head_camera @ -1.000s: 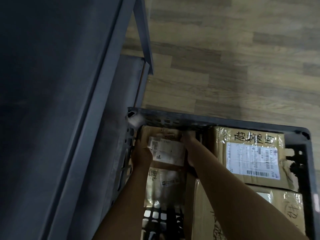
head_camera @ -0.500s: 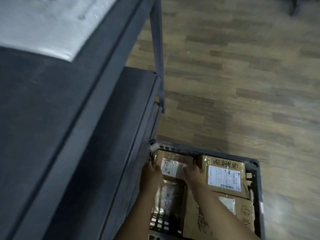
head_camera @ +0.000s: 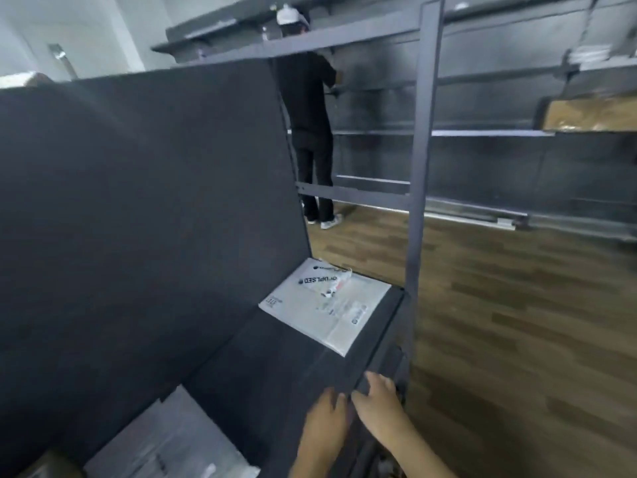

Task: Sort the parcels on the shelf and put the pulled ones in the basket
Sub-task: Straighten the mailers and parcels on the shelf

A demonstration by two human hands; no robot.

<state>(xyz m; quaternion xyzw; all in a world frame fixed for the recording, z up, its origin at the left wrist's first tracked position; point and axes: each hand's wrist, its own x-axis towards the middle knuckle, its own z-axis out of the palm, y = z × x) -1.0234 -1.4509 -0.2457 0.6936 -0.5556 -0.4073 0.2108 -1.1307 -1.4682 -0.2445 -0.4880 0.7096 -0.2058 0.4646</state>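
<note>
A white mailer parcel with black print lies flat on the dark grey shelf, near its right end. A grey plastic-wrapped parcel lies on the same shelf at the bottom left. My left hand and my right hand hover side by side at the shelf's front edge, fingers apart, holding nothing. The basket is out of view.
The shelf's grey upright post stands at its right corner. A person in black stands at another shelf unit in the back. A brown parcel rests on the far rack. Wooden floor lies to the right.
My view has swung up from the basket to the shelf. Both hands have let go of the small parcel in the basket and risen to the shelf's front edge.
</note>
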